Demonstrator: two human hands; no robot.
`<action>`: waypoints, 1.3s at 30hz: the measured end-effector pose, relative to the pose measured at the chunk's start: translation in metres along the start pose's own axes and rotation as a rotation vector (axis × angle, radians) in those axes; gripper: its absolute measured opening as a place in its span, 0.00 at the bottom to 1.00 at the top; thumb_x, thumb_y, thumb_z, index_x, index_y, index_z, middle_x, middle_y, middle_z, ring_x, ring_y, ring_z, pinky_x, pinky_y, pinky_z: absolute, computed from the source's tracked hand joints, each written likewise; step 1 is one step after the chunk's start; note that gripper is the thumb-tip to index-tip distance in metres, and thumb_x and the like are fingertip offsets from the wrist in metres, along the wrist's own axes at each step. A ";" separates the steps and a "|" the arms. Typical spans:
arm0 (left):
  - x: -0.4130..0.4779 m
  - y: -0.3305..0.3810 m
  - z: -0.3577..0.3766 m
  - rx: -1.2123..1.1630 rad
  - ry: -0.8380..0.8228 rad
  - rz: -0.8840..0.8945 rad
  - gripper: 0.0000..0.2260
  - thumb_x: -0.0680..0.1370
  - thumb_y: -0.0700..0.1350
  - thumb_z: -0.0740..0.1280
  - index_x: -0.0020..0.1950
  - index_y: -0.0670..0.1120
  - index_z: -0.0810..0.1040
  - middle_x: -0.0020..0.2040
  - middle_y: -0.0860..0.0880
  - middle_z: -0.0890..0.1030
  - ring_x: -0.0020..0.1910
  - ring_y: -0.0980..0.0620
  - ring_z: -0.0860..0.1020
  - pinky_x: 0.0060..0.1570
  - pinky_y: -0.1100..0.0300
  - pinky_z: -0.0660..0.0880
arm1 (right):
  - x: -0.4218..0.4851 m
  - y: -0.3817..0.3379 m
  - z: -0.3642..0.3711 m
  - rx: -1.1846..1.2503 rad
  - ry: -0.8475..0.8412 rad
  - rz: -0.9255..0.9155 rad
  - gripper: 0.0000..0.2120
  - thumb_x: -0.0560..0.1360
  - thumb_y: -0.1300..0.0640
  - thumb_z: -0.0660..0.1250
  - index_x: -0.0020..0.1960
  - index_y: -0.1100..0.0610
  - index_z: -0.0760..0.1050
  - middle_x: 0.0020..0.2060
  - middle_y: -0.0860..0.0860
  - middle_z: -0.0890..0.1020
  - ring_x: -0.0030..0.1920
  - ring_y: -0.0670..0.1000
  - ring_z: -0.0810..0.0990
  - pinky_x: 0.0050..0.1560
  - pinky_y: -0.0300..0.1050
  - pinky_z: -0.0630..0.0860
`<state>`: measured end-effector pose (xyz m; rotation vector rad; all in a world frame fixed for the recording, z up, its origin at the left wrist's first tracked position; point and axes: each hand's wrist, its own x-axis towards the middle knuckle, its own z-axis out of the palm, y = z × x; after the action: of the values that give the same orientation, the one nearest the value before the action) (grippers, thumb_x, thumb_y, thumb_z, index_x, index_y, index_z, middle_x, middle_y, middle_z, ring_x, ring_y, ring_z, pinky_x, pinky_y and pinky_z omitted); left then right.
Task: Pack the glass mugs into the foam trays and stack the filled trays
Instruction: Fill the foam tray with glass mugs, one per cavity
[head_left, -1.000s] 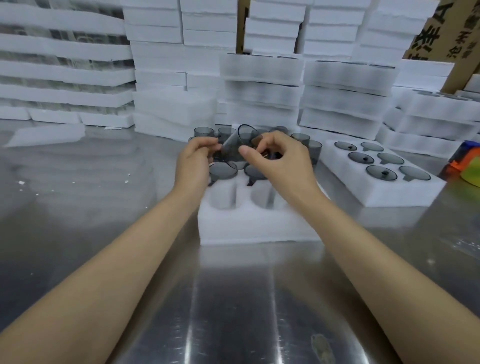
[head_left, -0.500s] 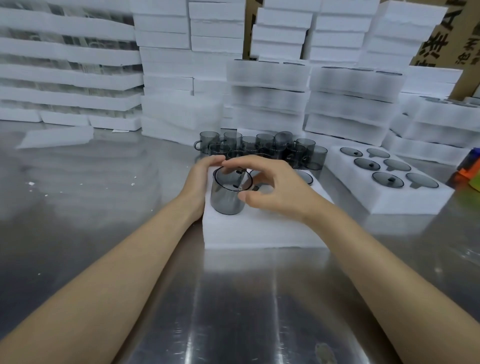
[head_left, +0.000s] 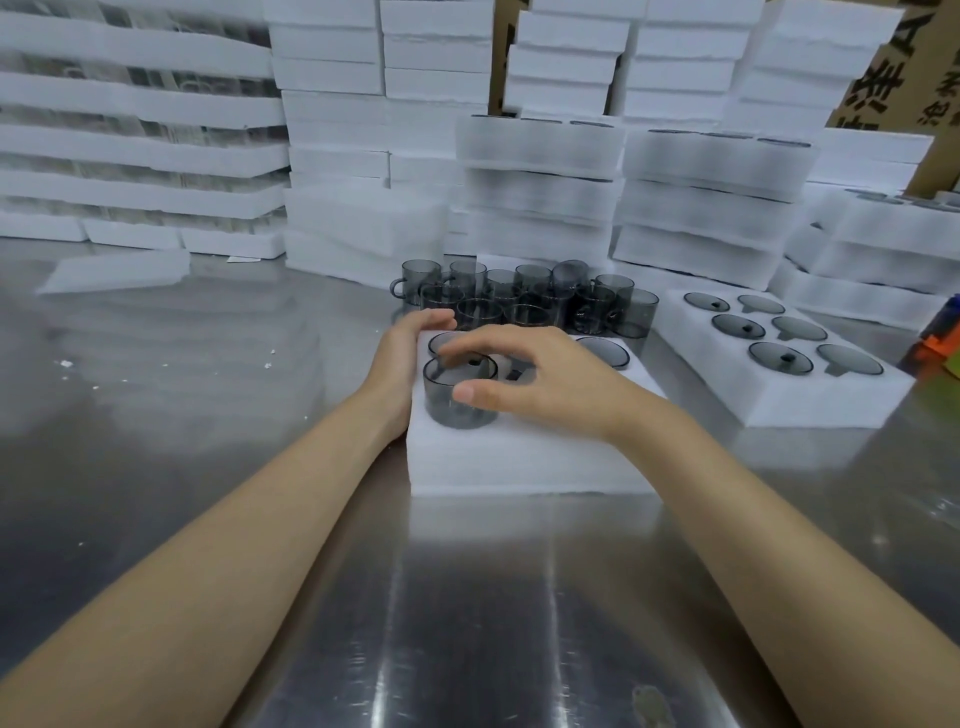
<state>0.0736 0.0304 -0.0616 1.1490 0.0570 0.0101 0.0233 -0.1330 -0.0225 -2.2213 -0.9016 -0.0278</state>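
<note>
Packing under way, judged early in the current tray; right hand (head_left: 530, 379) grasps one mug (head_left: 460, 400), thumb on its near wall and fingers over the rim, at the tray's (head_left: 519, 462) near-left pocket, standing proud, so judged not fully seated; left hand (head_left: 405, 358) rests relaxed along the tray's left edge, holding nothing; seated mugs in this tray: two visible, far-left and far-right, the middle hidden by the hand; filled tray (head_left: 779, 405) to the right on the table (head_left: 467, 623): one, six mugs seated, judged ready for stacking; loose mugs (head_left: 524, 301) just behind the tray: about a dozen, overlapping, exact count not possible; stacks (head_left: 540, 171) of foam at the back: several, some showing dark rims; left to do: fill remaining pockets, pack the loose mugs, stack.
</note>
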 end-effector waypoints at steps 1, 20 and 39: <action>0.001 0.000 0.000 0.013 0.007 0.004 0.09 0.77 0.46 0.62 0.45 0.44 0.80 0.36 0.48 0.83 0.34 0.50 0.82 0.32 0.63 0.78 | 0.000 0.000 -0.002 0.024 -0.024 0.019 0.22 0.73 0.50 0.72 0.66 0.46 0.73 0.61 0.39 0.79 0.63 0.36 0.73 0.67 0.42 0.68; 0.003 -0.002 0.001 -0.069 0.025 -0.020 0.08 0.76 0.42 0.62 0.42 0.42 0.79 0.31 0.49 0.82 0.29 0.52 0.81 0.30 0.65 0.77 | -0.003 0.008 0.002 -0.142 -0.202 0.027 0.24 0.77 0.46 0.65 0.71 0.48 0.69 0.74 0.38 0.59 0.75 0.38 0.44 0.76 0.47 0.48; 0.009 -0.004 0.000 -0.076 0.052 -0.090 0.04 0.74 0.43 0.68 0.41 0.43 0.79 0.32 0.48 0.80 0.28 0.49 0.79 0.31 0.61 0.78 | -0.013 0.137 -0.048 0.024 0.863 0.390 0.12 0.78 0.69 0.60 0.58 0.63 0.76 0.47 0.57 0.79 0.32 0.41 0.77 0.35 0.29 0.73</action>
<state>0.0824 0.0286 -0.0656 1.0692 0.1535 -0.0374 0.1087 -0.2379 -0.0756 -2.0121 0.0034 -0.7212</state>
